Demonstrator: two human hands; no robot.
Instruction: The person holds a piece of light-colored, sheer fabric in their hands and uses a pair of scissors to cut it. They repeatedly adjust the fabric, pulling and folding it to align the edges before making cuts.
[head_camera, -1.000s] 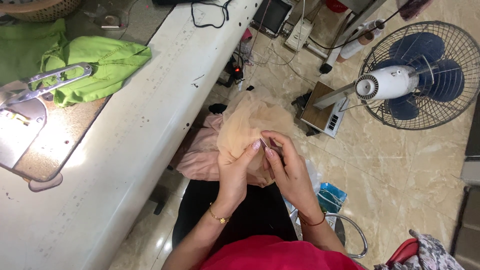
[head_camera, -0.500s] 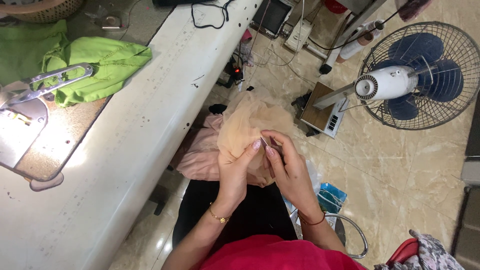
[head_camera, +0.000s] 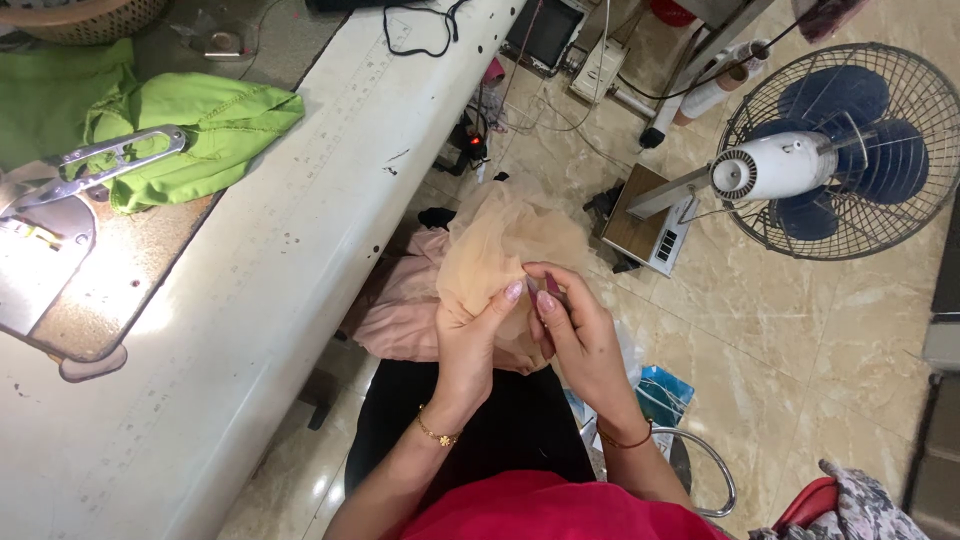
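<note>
My left hand (head_camera: 472, 340) and my right hand (head_camera: 580, 335) are held together over my lap, both pinching a piece of sheer beige mesh fabric (head_camera: 505, 245). The fingertips of both hands meet at the fabric's near edge. A small dark tool (head_camera: 552, 287) shows between my right thumb and fingers; its kind is unclear. Pink cloth (head_camera: 400, 310) lies bunched under the mesh, against the table's side. A gold bracelet sits on my left wrist, a thin band on my right.
A long white sewing table (head_camera: 290, 250) runs along the left, with green cloth (head_camera: 190, 130), thread snips (head_camera: 95, 165) and a lit sewing machine plate (head_camera: 40, 270). A floor fan (head_camera: 840, 150), a small wooden box (head_camera: 655, 220) and cables (head_camera: 560, 110) stand on the tiled floor.
</note>
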